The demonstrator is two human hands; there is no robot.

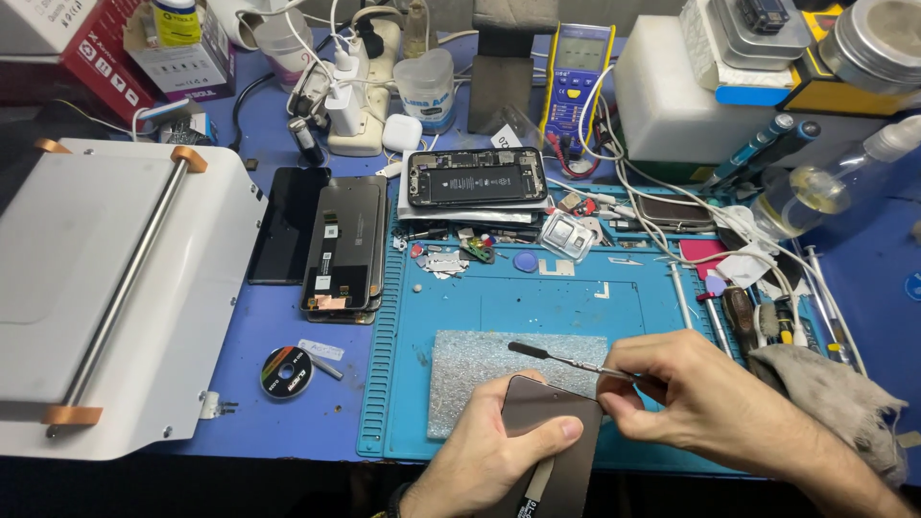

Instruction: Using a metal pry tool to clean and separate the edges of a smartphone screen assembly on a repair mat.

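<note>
Dark phone panel (549,419) gripped in left hand (489,451) over blue mat (566,307) | right hand (696,398) pinching metal spudger (566,360), tip above panel's top edge | prying looks barely begun; opened phone (477,176) lies behind.

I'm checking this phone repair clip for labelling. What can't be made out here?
- Dark phone: lower end cut off by the head view's bottom edge; left hand covers its side.
- Metal spudger: handle hidden inside right hand.
- Small parts on the blue mat: too small to identify.
</note>
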